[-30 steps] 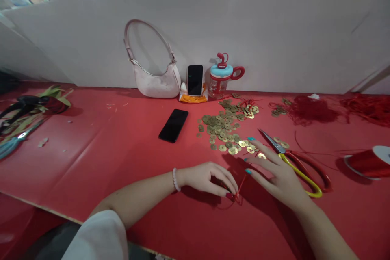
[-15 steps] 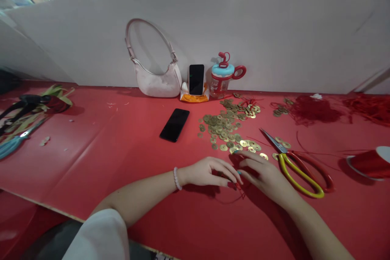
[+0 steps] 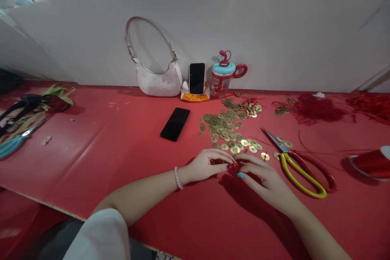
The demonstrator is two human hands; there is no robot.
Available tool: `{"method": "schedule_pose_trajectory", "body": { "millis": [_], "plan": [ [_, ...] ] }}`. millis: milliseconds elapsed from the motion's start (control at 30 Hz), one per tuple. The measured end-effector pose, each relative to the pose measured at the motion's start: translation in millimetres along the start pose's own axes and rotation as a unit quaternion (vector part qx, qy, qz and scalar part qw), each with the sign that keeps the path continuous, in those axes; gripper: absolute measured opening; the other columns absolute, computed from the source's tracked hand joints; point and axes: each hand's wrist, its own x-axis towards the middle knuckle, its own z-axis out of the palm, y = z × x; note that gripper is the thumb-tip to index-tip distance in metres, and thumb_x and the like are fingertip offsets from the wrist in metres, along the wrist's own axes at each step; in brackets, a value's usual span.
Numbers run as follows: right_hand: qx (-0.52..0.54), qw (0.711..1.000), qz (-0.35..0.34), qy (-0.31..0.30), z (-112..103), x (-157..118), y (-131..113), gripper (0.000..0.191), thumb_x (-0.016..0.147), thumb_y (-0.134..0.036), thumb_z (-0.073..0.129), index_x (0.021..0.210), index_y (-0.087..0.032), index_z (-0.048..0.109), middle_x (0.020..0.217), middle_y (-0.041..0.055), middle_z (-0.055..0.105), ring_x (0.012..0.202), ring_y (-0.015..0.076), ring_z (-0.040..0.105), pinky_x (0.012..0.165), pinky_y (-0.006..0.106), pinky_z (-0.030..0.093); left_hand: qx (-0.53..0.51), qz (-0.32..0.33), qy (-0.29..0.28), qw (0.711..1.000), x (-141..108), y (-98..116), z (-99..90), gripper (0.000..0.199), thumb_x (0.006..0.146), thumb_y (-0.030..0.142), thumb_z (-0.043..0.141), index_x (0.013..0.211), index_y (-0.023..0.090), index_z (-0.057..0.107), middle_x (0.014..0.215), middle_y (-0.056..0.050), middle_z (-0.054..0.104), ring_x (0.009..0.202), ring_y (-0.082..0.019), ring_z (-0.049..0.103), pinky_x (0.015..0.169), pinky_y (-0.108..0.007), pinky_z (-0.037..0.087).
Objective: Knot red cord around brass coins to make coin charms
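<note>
My left hand (image 3: 207, 166) pinches a small bunch of red cord (image 3: 235, 164) between thumb and fingers, just above the red tabletop. Facing it, my right hand (image 3: 258, 174) has its fingers curved around the same spot, with the thumb a little apart from them. Whether a strand runs between the right fingers is too small to make out. Just beyond both hands lies a spread of brass-coloured coins (image 3: 225, 126) with holes in the middle. Scissors (image 3: 288, 156) with one yellow and one red handle rest to the right of my right hand.
A black phone (image 3: 175, 124) lies left of the coins. Along the wall stand a pale handbag (image 3: 158, 81), a propped-up phone (image 3: 197, 78) and a cup (image 3: 224, 75). Red thread (image 3: 318, 109) and a red spool (image 3: 371, 164) are at right; blue-handled scissors (image 3: 15, 144) at far left.
Both hands have shifted slightly, the left one upward with the red cord. The right thumb has come apart from the left fingers, and the cord's hanging loop no longer shows.
</note>
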Motion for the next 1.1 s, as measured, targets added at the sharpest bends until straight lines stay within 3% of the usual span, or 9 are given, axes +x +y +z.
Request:
{"method": "schedule_pose_trajectory", "body": {
  "millis": [400,533,767,1100],
  "plan": [
    [-0.016,0.999,-0.004,0.035,1.4,0.9,0.4,0.012,0.079,-0.025,0.051,0.073,-0.022,0.061,0.108,0.0093,0.06,0.096,0.0219,0.061,0.08,0.034,0.051,0.016,0.006,0.025,1.0,0.4,0.3,-0.7,0.016,0.079,0.021,0.06,0.09,0.016,0.07,0.101,-0.008,0.067,0.094,-0.015,0.062,0.088,-0.028,0.046],
    [-0.034,0.998,-0.001,0.051,3.1,1.2,2.1,0.012,0.079,-0.028,0.053,0.081,-0.023,0.064,0.108,0.0092,0.06,0.099,0.0231,0.06,0.085,0.037,0.049,0.006,0.006,0.024,1.0,0.0,-1.9,0.2,0.016,0.079,0.021,0.06,0.091,0.016,0.07,0.102,-0.009,0.067,0.095,-0.016,0.062,0.087,-0.028,0.047],
    [-0.051,0.997,-0.03,0.043,4.9,2.0,3.6,0.013,0.082,-0.022,0.048,0.077,-0.021,0.06,0.106,0.0095,0.059,0.096,0.0201,0.06,0.081,0.034,0.05,0.016,0.01,0.025,0.999,0.4,-1.3,0.6,0.016,0.079,0.02,0.06,0.09,0.016,0.07,0.102,-0.009,0.067,0.093,-0.016,0.062,0.086,-0.027,0.047],
    [-0.077,0.987,-0.03,0.139,-2.6,0.4,5.9,0.012,0.075,-0.015,0.047,0.066,-0.021,0.051,0.091,0.0059,0.062,0.083,0.019,0.061,0.072,0.031,0.048,0.009,0.01,0.09,0.996,2.3,-3.8,0.5,0.016,0.078,0.025,0.062,0.086,0.014,0.071,0.099,-0.012,0.069,0.099,-0.019,0.062,0.09,-0.032,0.046]
  ]
}}
